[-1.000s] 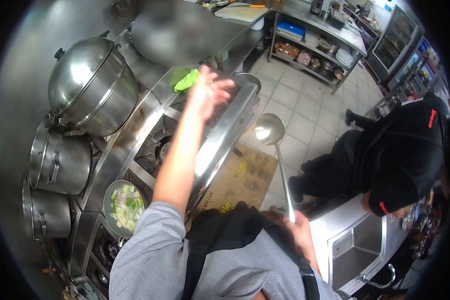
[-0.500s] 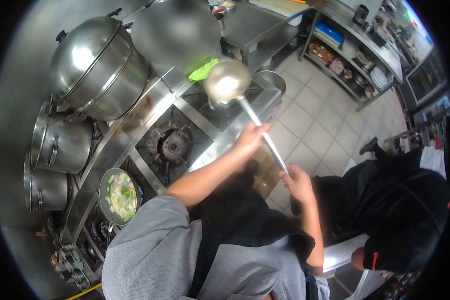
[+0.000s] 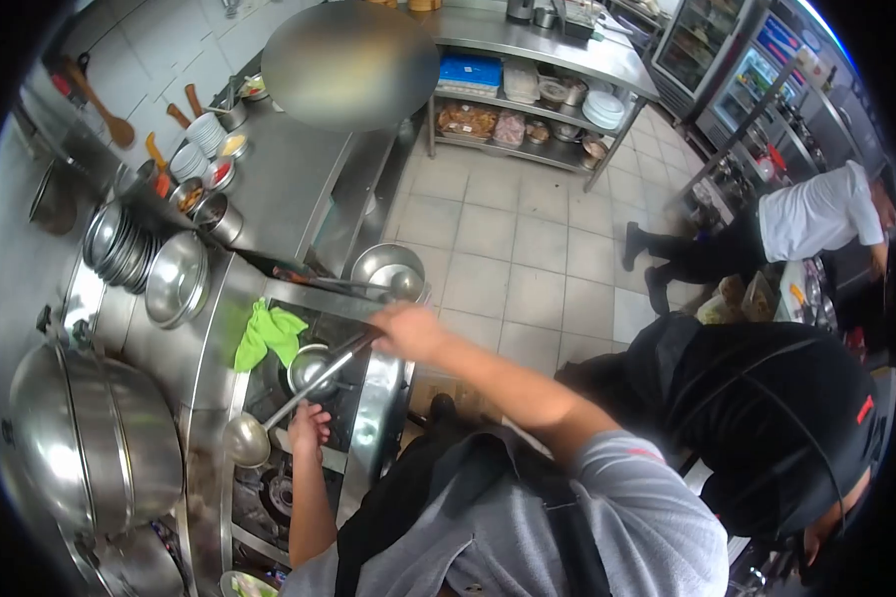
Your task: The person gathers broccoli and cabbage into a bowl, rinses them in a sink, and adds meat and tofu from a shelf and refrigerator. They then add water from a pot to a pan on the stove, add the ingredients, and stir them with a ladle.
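Observation:
My right hand is closed around the upper end of a long-handled metal ladle. The ladle slants down to the left, its bowl over the stove's edge beside the burners. Close to the lower handle is my left hand, with fingers loosely apart and not wrapped round it. Behind the handle a round metal bowl sits on the stove. A bright green cloth lies just left of that bowl. Part of a pan with cut vegetables shows at the bottom edge.
A large domed steamer pot stands on the left. Stacked metal bowls and seasoning containers line the counter. A metal pot stands beyond the stove. A person in black bends at my right; another in white is farther off.
My view has turned toward the far counter. The ladle's bowl has swung down to the left over the stove. My left hand has come off the handle; the right still grips its end.

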Demonstrator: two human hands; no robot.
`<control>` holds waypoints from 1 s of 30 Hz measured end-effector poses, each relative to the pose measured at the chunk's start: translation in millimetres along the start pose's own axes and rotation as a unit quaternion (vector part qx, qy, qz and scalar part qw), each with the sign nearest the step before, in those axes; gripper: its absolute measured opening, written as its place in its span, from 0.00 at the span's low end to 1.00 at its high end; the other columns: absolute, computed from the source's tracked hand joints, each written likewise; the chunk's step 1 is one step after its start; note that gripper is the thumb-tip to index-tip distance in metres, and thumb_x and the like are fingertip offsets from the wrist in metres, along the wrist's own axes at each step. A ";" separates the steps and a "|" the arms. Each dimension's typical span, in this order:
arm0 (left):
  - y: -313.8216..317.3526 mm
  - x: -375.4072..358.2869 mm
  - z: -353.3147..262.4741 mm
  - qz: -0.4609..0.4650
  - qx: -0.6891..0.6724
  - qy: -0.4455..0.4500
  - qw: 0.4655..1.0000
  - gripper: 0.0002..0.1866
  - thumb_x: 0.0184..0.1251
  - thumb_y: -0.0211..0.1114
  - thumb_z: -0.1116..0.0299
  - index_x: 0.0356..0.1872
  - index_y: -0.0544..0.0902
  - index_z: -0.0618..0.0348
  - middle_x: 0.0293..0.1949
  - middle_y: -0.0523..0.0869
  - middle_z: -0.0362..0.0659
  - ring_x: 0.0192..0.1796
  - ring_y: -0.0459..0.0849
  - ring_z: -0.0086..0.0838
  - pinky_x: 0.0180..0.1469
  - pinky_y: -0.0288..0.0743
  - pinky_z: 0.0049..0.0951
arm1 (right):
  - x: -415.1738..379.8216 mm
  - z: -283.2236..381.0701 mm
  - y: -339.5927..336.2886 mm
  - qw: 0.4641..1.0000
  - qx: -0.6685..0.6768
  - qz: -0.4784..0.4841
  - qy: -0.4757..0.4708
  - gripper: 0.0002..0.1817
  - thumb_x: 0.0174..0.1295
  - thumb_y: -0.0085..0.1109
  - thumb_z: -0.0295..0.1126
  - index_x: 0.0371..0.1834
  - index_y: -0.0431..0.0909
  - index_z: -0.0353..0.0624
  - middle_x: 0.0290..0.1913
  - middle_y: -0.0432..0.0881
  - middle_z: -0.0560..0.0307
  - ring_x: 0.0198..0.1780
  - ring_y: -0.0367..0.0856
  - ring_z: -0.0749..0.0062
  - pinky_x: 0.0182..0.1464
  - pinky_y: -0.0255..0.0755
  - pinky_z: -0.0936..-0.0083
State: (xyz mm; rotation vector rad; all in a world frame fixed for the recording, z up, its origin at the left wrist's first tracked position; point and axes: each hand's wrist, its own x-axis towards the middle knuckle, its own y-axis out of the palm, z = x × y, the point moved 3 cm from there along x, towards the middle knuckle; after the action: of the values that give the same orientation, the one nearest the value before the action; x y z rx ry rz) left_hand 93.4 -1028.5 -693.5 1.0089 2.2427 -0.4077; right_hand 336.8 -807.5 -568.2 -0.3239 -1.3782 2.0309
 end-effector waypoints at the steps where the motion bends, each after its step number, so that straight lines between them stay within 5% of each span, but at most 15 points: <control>1: 8.1 -4.4 -9.0 0.026 0.063 0.029 0.997 0.23 0.72 0.55 0.47 0.44 0.80 0.60 0.28 0.85 0.42 0.19 0.75 0.22 0.20 0.66 0.22 | 0.6 -20.8 -14.8 0.998 0.051 -0.014 0.025 0.18 0.57 0.62 0.44 0.47 0.80 0.48 0.45 0.83 0.51 0.50 0.81 0.53 0.48 0.76 0.59; 3: 31.3 -14.2 -27.2 0.040 0.060 0.036 0.997 0.21 0.73 0.55 0.49 0.43 0.80 0.60 0.27 0.85 0.41 0.20 0.76 0.21 0.21 0.66 0.22 | -19.6 -77.5 -33.8 0.979 0.116 0.065 0.154 0.19 0.58 0.61 0.44 0.49 0.79 0.48 0.46 0.84 0.48 0.50 0.82 0.51 0.49 0.76 0.58; 8: 110.5 0.4 -70.0 0.041 0.024 0.105 0.993 0.12 0.71 0.60 0.58 0.40 0.79 0.57 0.28 0.84 0.39 0.20 0.75 0.20 0.23 0.66 0.20 | -154.8 -232.1 -27.1 0.879 -0.045 0.221 0.420 0.14 0.60 0.56 0.40 0.43 0.79 0.44 0.45 0.84 0.44 0.50 0.82 0.47 0.51 0.75 0.54; 12: 181.0 47.6 -99.2 0.101 0.043 0.232 0.966 0.03 0.67 0.62 0.72 0.37 0.77 0.57 0.30 0.83 0.38 0.24 0.77 0.19 0.28 0.71 0.21 | -241.1 -278.8 -34.0 0.851 0.006 0.141 0.506 0.11 0.56 0.57 0.37 0.39 0.80 0.45 0.41 0.85 0.46 0.48 0.82 0.48 0.49 0.75 0.56; 17: 304.5 93.7 -155.8 0.183 0.142 0.234 0.944 0.02 0.65 0.62 0.75 0.34 0.77 0.59 0.31 0.84 0.40 0.28 0.79 0.21 0.32 0.75 0.22 | -312.4 -347.2 -3.0 0.829 0.065 0.124 0.541 0.12 0.59 0.58 0.38 0.40 0.84 0.46 0.39 0.86 0.48 0.44 0.84 0.52 0.48 0.76 0.60; 19: 353.7 126.5 -158.7 0.218 0.164 0.261 0.926 0.04 0.67 0.62 0.71 0.36 0.78 0.60 0.32 0.85 0.42 0.28 0.80 0.22 0.33 0.76 0.22 | -342.4 -372.1 8.4 0.717 0.215 0.120 0.652 0.12 0.59 0.58 0.39 0.41 0.85 0.46 0.37 0.86 0.49 0.40 0.85 0.55 0.46 0.77 0.62; 20: 377.7 131.7 -164.0 0.216 0.173 0.256 0.926 0.04 0.67 0.62 0.71 0.36 0.78 0.60 0.32 0.85 0.42 0.28 0.80 0.22 0.33 0.76 0.22 | -347.0 -378.2 -1.3 0.713 0.223 0.125 0.652 0.12 0.59 0.58 0.39 0.41 0.85 0.46 0.37 0.86 0.49 0.40 0.85 0.55 0.46 0.77 0.62; 22: 436.5 142.0 -172.5 0.227 0.193 0.135 0.945 0.07 0.70 0.60 0.67 0.39 0.80 0.61 0.34 0.86 0.44 0.29 0.81 0.21 0.33 0.76 0.22 | -352.6 -389.7 -29.3 0.612 0.305 0.100 0.723 0.12 0.59 0.58 0.39 0.40 0.85 0.46 0.35 0.86 0.50 0.36 0.86 0.58 0.45 0.77 0.64; 26: 537.7 175.3 -185.6 0.287 0.288 0.110 0.907 0.12 0.70 0.60 0.63 0.43 0.81 0.62 0.37 0.87 0.47 0.34 0.85 0.27 0.38 0.78 0.28 | -351.4 -456.8 -73.0 0.615 0.248 0.145 0.734 0.10 0.58 0.60 0.37 0.38 0.86 0.46 0.33 0.87 0.50 0.35 0.85 0.58 0.45 0.78 0.64; 28: 577.7 181.6 -210.5 0.278 0.500 0.255 0.780 0.16 0.67 0.61 0.59 0.47 0.81 0.62 0.40 0.87 0.49 0.40 0.86 0.35 0.45 0.78 0.34 | -341.5 -500.6 -96.2 0.676 0.117 0.196 0.701 0.09 0.57 0.60 0.36 0.35 0.85 0.45 0.33 0.87 0.49 0.37 0.86 0.56 0.45 0.77 0.64; 29: 591.4 185.9 -220.7 0.274 0.498 0.254 0.782 0.16 0.67 0.61 0.59 0.47 0.81 0.62 0.40 0.87 0.49 0.40 0.86 0.35 0.45 0.78 0.34 | -327.9 -517.3 -105.2 0.759 0.120 0.039 0.638 0.12 0.55 0.61 0.37 0.39 0.85 0.45 0.34 0.86 0.46 0.40 0.85 0.53 0.46 0.77 0.63; 30: 608.0 192.0 -233.5 0.277 0.492 0.263 0.783 0.16 0.67 0.63 0.60 0.47 0.81 0.62 0.39 0.87 0.47 0.40 0.85 0.32 0.45 0.77 0.31 | -317.4 -540.7 -110.7 0.764 0.117 0.038 0.634 0.12 0.55 0.61 0.37 0.39 0.85 0.45 0.34 0.86 0.46 0.40 0.85 0.53 0.46 0.77 0.63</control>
State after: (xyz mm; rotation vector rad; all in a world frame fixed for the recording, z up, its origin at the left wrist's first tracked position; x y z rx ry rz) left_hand 355.7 -403.2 -658.0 2.5001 1.9375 -1.1999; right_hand 908.0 -586.5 -742.0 -1.3332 -0.2326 1.3803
